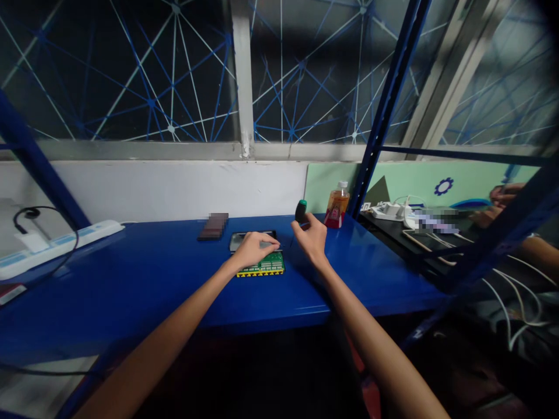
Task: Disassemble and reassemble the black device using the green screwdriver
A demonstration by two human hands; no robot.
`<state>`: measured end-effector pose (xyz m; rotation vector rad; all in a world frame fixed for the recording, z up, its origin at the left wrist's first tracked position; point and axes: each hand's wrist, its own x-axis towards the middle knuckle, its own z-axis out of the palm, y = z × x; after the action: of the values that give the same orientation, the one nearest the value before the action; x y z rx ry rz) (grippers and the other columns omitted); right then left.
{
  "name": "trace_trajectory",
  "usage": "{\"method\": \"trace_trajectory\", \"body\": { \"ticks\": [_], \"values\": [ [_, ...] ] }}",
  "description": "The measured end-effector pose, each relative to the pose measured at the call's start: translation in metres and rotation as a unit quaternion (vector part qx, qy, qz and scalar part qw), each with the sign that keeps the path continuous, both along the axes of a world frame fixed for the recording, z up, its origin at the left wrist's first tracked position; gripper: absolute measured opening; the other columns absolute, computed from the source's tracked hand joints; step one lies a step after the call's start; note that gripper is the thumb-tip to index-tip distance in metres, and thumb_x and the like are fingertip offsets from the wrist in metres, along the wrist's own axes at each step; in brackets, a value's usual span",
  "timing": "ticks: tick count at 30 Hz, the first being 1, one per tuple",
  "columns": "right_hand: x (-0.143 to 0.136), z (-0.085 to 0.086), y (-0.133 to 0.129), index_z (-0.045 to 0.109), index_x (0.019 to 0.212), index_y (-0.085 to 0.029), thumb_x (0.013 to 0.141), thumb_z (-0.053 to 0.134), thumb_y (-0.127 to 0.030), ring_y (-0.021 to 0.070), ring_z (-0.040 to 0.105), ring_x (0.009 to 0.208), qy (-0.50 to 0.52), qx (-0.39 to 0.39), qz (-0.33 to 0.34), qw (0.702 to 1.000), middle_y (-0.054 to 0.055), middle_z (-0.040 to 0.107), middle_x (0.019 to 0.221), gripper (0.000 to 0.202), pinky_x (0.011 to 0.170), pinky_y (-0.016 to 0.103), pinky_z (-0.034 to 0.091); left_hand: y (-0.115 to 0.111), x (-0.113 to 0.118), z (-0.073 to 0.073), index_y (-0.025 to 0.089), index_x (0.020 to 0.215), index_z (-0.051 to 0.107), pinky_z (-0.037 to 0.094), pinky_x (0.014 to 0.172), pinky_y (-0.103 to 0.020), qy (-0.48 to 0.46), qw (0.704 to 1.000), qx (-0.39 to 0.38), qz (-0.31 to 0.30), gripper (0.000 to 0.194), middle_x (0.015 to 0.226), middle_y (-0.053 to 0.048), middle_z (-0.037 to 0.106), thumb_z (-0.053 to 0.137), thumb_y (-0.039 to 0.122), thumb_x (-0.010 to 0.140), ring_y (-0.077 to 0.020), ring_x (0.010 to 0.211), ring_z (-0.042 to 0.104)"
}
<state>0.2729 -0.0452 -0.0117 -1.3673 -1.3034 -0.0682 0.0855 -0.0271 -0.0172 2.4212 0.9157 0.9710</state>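
Circuit board (273,266), green with a yellow front edge, lies near the middle of the blue surface (166,273), with a grey-and-dark casing (238,240) just behind it and the left hand (250,251) over both. The largest risk, as I judge it, is board and casing skating across that smooth top, should the left hand press unevenly. Next comes the screwdriver (301,210): the grip of the right hand (311,236) is clamped on its dark, green-capped handle, shaft downward beside the board, and a tipping wrist could drag the point across the components. Smallest, a loose part could skip away if pinched badly (whether the left grip holds one, I cannot tell; its fingertips bunch near the board's rear edge).

The room is broad: dark windows (117,70) crossed by blue and white lines, a white wall (196,186) below, a blue metal frame (379,107). Past the frame at right, a black table (388,235) carries cables, and another person's hands (502,205) show there. On the blue surface, a power strip (61,249) lies at left, an orange-and-red bottle (338,208) stands at rear right, and a blurred dark block (213,226) lies toward the back.
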Motion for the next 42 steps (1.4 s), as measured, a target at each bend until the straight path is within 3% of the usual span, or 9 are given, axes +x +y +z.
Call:
{"method": "trace_trajectory", "body": {
  "ticks": [11,16,25,36,42],
  "values": [
    [-0.002,-0.003,0.004,0.056,0.066,-0.019,0.070,0.054,-0.032,0.0144,0.048,0.053,0.000,0.004,0.046,0.999,-0.002,0.055,0.057,0.013,0.056,0.026,0.036,-0.002,0.001,0.001,0.019,0.084,0.077,0.050,0.081,-0.031,0.015,1.000,0.004,-0.017,0.021,0.090,-0.006,0.076,0.058,0.029,0.082,-0.0213,0.085,0.069],
    [-0.003,-0.003,0.004,0.054,0.065,-0.020,0.070,0.054,-0.031,0.0146,0.047,0.053,-0.005,-0.009,0.038,0.999,-0.003,0.053,0.056,0.013,0.055,0.026,0.035,-0.002,0.000,0.001,0.021,0.083,0.077,0.050,0.080,-0.031,0.015,1.000,0.008,-0.017,0.021,0.089,-0.006,0.076,0.058,0.029,0.081,-0.0212,0.084,0.069],
    [0.003,-0.002,0.004,0.055,0.066,-0.019,0.071,0.054,-0.033,0.0163,0.055,0.051,0.080,-0.006,0.059,0.995,-0.001,0.059,0.056,0.015,0.054,0.027,0.044,-0.003,0.002,0.003,0.022,0.084,0.077,0.051,0.080,-0.032,0.016,1.000,0.005,-0.024,0.022,0.089,-0.006,0.076,0.058,0.031,0.083,-0.0212,0.084,0.069],
    [0.001,0.006,0.006,0.058,0.066,-0.017,0.066,0.059,-0.027,0.0152,0.057,0.045,0.304,-0.019,0.215,0.928,-0.002,0.058,0.052,0.010,0.047,0.028,0.052,-0.002,0.005,-0.004,0.023,0.081,0.077,0.049,0.080,-0.031,0.027,0.999,0.038,-0.017,0.016,0.087,-0.004,0.075,0.068,0.036,0.077,-0.0207,0.084,0.068],
    [-0.001,0.011,0.003,0.056,0.062,-0.017,0.064,0.060,-0.024,0.0136,0.056,0.046,0.339,-0.007,0.237,0.910,-0.002,0.057,0.053,0.009,0.044,0.027,0.052,-0.001,0.004,-0.004,0.024,0.081,0.076,0.048,0.080,-0.034,0.032,0.998,0.047,0.032,0.018,0.086,-0.003,0.075,0.071,0.039,0.074,-0.0236,0.085,0.067]
  ]
}}
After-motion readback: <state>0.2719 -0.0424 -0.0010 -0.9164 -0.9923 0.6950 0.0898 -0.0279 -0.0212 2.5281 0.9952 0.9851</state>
